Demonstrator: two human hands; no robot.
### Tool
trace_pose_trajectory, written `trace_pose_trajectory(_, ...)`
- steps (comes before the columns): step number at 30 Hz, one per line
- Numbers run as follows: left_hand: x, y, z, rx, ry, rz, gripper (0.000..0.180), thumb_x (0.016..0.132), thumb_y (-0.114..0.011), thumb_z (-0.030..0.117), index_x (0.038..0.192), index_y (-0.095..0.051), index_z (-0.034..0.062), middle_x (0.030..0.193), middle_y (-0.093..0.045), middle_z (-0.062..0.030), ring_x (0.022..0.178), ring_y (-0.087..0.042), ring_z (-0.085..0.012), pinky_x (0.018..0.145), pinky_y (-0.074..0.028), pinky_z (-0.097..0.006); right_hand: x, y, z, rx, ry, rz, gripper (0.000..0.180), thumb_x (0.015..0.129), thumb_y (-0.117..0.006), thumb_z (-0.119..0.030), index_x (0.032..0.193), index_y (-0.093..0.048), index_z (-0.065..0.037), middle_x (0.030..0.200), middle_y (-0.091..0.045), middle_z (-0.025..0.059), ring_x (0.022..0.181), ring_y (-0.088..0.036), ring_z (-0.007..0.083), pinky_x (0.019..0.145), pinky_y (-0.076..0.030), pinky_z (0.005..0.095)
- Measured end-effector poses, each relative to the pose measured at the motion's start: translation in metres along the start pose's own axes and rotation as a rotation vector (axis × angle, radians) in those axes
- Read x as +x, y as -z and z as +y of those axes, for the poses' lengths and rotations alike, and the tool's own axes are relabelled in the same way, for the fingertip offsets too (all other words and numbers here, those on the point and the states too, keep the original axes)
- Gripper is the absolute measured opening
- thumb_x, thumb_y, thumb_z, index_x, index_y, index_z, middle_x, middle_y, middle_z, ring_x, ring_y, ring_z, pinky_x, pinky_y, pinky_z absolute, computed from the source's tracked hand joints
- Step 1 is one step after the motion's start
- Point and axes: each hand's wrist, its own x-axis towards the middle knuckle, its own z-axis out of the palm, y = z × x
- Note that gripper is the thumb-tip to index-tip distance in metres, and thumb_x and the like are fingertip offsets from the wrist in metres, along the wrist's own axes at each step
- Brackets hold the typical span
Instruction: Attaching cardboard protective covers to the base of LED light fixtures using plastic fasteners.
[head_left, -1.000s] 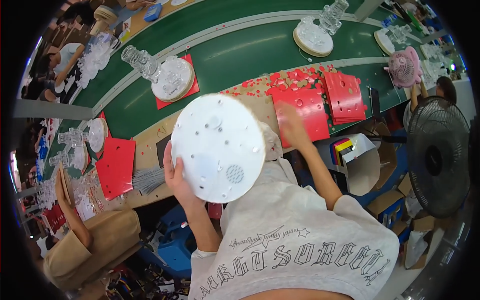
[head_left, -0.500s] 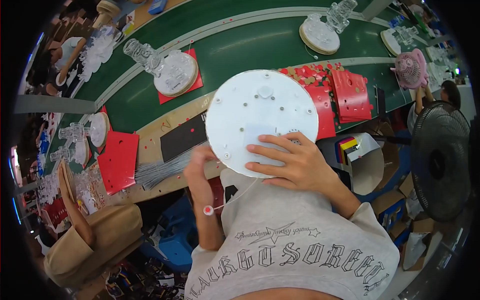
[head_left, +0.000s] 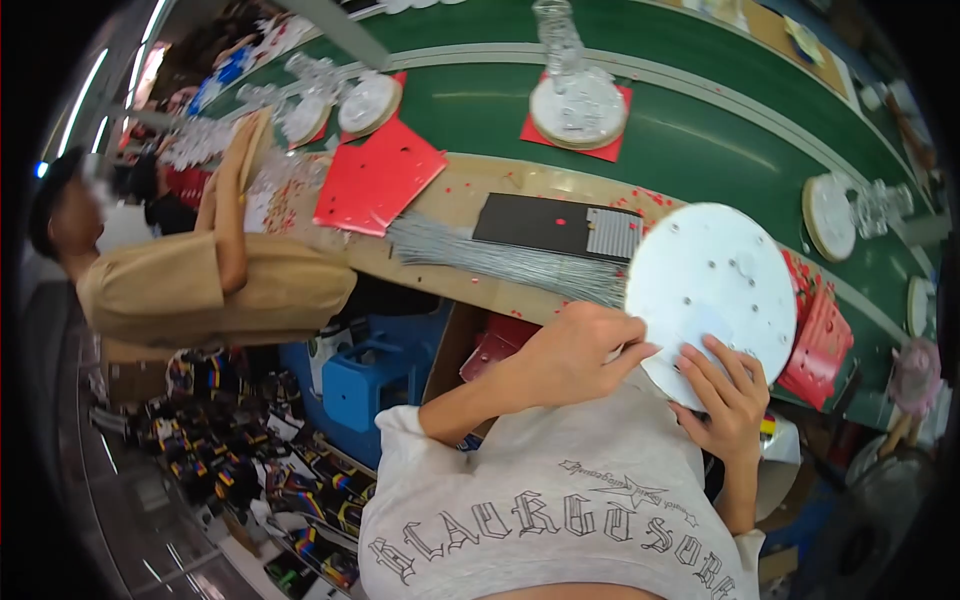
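While both hands grip it at its lower rim, the white round plate (head_left: 712, 290) sits close to the person's chest, over the near edge of the wooden workbench (head_left: 470, 195). The left hand (head_left: 575, 350) curls around the plate's lower left edge, fingers pressed on its face, and the right hand (head_left: 725, 395) grasps the bottom edge with fingertips spread on the white surface. Being a disc, the plate has no long axis; its flat face, dotted with small holes and studs, is turned up toward the camera and tilted slightly, with the far rim reaching toward the green conveyor belt (head_left: 700, 130). Just left of it lie a bundle of thin metal rods (head_left: 500, 262) and a black sheet (head_left: 545, 225); red plastic pieces (head_left: 820, 340) sit to its right.
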Motion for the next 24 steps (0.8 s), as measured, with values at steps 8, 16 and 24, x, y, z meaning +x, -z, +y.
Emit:
trace_pose_trajectory(8,0.015,-0.005,-0.038,0.068,-0.067,0.134,0.030,0.088,-0.078,0.021,0.072,-0.066,-0.0024,0.061,-0.061,-0.0128,0.051,-0.059,-0.0256,0.050,-0.045,-0.036,-0.013,-0.008,0.007,-0.026,0.002,0.043,0.047,0.076,-0.079,-0.032,0.113,-0.074,-0.004,0.123,-0.073,0.0133,0.117,-0.068,0.0325,0.091,-0.048,0.0437)
trace_pose_trajectory(16,0.000,-0.020,-0.032,-0.202,0.162,-0.063,0.033,0.092,-0.072,0.028,0.081,-0.074,-0.0032,0.063,-0.066,-0.0174,0.053,-0.060,-0.0263,0.055,-0.045,-0.038,-0.025,-0.012,0.020,-0.008,-0.045,0.239,0.053,0.072,-0.083,-0.036,0.114,-0.075,-0.004,0.110,-0.077,0.0095,0.110,-0.071,0.0292,0.083,-0.048,0.0402)
trace_pose_trajectory(24,0.001,-0.024,-0.043,-0.500,0.395,-0.168,0.037,0.094,-0.071,0.031,0.079,-0.073,-0.0034,0.063,-0.068,-0.0071,0.059,-0.063,-0.0126,0.058,-0.047,-0.031,-0.026,-0.014,0.024,-0.083,0.002,0.195,0.061,0.078,-0.079,-0.051,0.116,-0.074,-0.003,0.112,-0.077,0.0106,0.112,-0.070,0.0307,0.085,-0.048,0.0408)
